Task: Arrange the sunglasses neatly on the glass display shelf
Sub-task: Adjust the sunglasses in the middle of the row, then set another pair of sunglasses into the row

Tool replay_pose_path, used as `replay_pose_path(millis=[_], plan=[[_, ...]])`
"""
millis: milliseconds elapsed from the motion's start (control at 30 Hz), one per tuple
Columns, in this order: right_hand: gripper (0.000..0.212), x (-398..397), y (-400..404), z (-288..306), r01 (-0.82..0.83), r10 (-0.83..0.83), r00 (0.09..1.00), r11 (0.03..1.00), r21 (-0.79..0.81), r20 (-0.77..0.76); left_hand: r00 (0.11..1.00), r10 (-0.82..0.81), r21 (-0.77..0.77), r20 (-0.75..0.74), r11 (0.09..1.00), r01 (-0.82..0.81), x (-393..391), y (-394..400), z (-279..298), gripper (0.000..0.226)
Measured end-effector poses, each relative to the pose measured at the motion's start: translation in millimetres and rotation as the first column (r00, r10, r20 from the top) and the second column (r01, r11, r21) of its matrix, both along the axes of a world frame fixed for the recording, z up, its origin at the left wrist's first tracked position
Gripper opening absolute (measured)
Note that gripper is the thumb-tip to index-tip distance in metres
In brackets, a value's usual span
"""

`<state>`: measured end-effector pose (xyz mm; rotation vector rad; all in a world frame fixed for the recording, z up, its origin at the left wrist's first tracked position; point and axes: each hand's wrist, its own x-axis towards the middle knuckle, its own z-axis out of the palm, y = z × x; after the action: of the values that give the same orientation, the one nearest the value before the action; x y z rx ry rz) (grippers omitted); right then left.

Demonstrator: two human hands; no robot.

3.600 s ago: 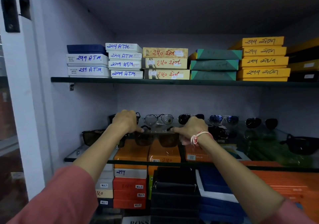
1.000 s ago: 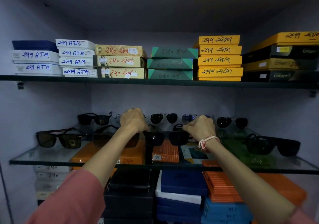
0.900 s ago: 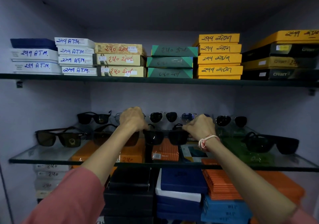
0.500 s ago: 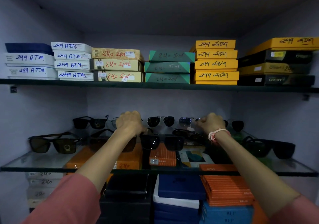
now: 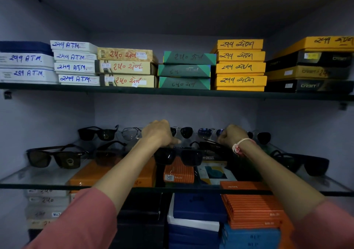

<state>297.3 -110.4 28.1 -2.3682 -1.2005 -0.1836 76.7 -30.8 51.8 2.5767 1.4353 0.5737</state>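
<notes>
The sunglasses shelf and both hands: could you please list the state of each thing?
Left hand: fist closed at the black square sunglasses' left corner.
Right hand: closed on a folded dark pair.
Black square sunglasses: upright, lenses facing forward, front row.
Brown sunglasses: arms open, standing on the glass shelf.
Back-row black pair: arms open, untouched.
Far-right black pair: standing, untouched.

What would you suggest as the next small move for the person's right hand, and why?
Probably draw the folded dark pair forward into the front row. The right hand is closed at that pair, which lies behind and right of the black square sunglasses under the left hand. A gap shows on the glass shelf before the next black pair.
</notes>
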Motion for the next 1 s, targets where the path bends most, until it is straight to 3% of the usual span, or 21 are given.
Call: replay_pose_path(millis=[167,233,300,433,533,633,733,1000], plan=[[0.02,-3.4,-6.3,4.8,0.002,-0.001,1.0,0.995,-0.097,0.01,0.998,-0.054,-0.047,0.011,0.997,0.054,4.6,-6.8,1.0,0.055],[0.027,-4.9,-10.1,3.4,0.011,-0.011,1.0,0.978,-0.21,0.002,0.997,-0.057,-0.044,0.048,0.997,0.059,6.0,-9.8,1.9,0.051],[0.034,-6.2,-11.6,-1.8,0.045,-0.046,0.999,0.975,-0.218,0.0,0.994,-0.069,-0.037,0.089,0.997,0.073,7.9,-13.4,2.6,0.045],[0.037,-6.6,-21.8,-5.4,0.083,-0.088,0.993,0.995,-0.062,-0.074,0.976,-0.14,0.022,0.168,0.99,0.139,13.5,-21.6,0.7,0.034],[0.025,-6.2,-44.7,1.6,-0.025,0.036,0.993,0.995,0.093,-0.111,0.936,-0.229,0.119,0.266,0.972,0.204,18.7,-32.1,0.6,0.022],[0.023,-17.2,-77.5,10.0,-0.148,0.177,0.979,0.96,0.236,-0.104,0.907,-0.284,0.159,0.313,0.956,0.244,26.1,-41.4,1.7,0.026],[0.025,-25.4,-104.8,19.1,-0.227,0.25,0.967,0.936,0.268,-0.056,0.887,-0.329,0.111,0.325,0.944,0.309,34.4,-45.8,-0.2,0.035],[0.025,-22.5,-136.3,17.1,-0.218,0.231,0.973,0.914,0.342,0.002,0.798,-0.486,0.096,0.357,0.868,0.487,34.7,-69.2,-9.3,0.022]])
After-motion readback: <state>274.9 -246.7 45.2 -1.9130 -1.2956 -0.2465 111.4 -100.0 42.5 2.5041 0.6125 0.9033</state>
